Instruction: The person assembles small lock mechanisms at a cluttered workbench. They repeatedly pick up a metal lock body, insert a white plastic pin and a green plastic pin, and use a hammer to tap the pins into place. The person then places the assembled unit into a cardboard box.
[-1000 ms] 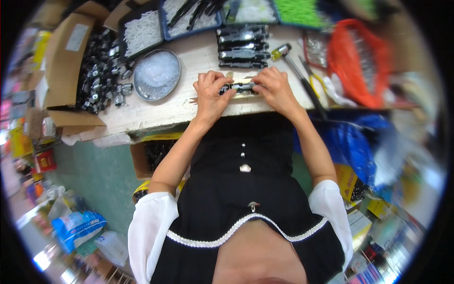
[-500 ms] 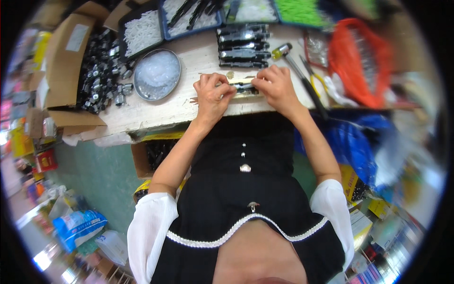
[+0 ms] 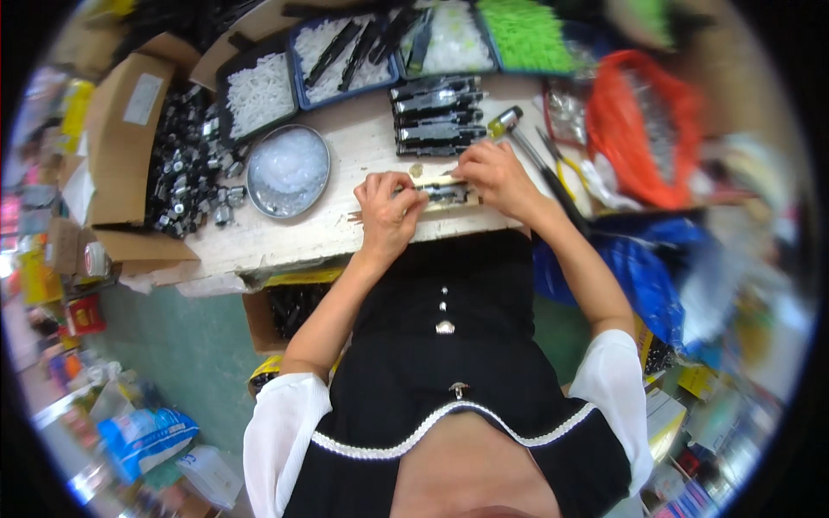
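Far left, nine to ten o'clock from the work, a box (image 3: 125, 138) is tipped on its side with metal bits (image 3: 190, 164) spilling out, probably so they're easy to grab. The tray of white pieces (image 3: 259, 91) sits at ten, and nearer, past nine, there's a dish (image 3: 289, 164) of clear, gooey-looking stuff, likely parked there for quick dipping.

The left hand (image 3: 386, 216) is nearly closed, fingertips pinching the left end of the black-and-silver part (image 3: 445, 195). That part lies roughly crosswise near the table (image 3: 345, 233) edge, between both hands, presumably so neither end wanders. A pile of similar ones (image 3: 439, 116) is lined up at twelve.

The right hand (image 3: 501, 181) has its fingers half curled down over the right end; can't tell if it's gripping or just steadying. Hammer (image 3: 503, 123) at two, pliers (image 3: 570, 168) between two and three, red bag (image 3: 604, 129) beyond, so tools seem kept right-hand side.
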`<state>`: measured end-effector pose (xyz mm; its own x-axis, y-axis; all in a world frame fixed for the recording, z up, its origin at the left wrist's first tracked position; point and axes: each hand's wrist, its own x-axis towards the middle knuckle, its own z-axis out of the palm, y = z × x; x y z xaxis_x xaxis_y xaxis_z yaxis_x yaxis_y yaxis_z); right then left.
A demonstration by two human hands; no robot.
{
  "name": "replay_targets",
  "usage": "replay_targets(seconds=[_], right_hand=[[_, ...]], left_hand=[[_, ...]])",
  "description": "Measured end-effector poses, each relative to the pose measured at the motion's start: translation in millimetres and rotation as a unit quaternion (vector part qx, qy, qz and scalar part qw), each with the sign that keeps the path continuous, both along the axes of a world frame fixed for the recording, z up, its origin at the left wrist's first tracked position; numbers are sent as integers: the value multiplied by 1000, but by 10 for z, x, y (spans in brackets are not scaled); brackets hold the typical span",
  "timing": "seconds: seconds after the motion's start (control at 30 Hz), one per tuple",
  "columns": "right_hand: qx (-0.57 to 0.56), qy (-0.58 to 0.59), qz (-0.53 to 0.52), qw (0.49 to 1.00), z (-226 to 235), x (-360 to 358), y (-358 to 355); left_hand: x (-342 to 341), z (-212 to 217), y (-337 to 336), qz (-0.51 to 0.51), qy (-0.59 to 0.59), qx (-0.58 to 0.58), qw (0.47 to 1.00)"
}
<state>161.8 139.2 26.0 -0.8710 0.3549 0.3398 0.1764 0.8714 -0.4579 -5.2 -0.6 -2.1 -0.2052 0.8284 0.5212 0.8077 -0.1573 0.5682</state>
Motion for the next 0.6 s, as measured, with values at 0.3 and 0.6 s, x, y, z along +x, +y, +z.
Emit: replay_targets(seconds=[0.3, 0.6], right_hand=[[150, 18, -124, 981, 149, -626, 871], [350, -77, -93, 929, 287, -1323, 1360]], left_hand=[[18, -30, -15, -7, 7, 41, 999], [14, -49, -24, -1, 0, 38, 999]])
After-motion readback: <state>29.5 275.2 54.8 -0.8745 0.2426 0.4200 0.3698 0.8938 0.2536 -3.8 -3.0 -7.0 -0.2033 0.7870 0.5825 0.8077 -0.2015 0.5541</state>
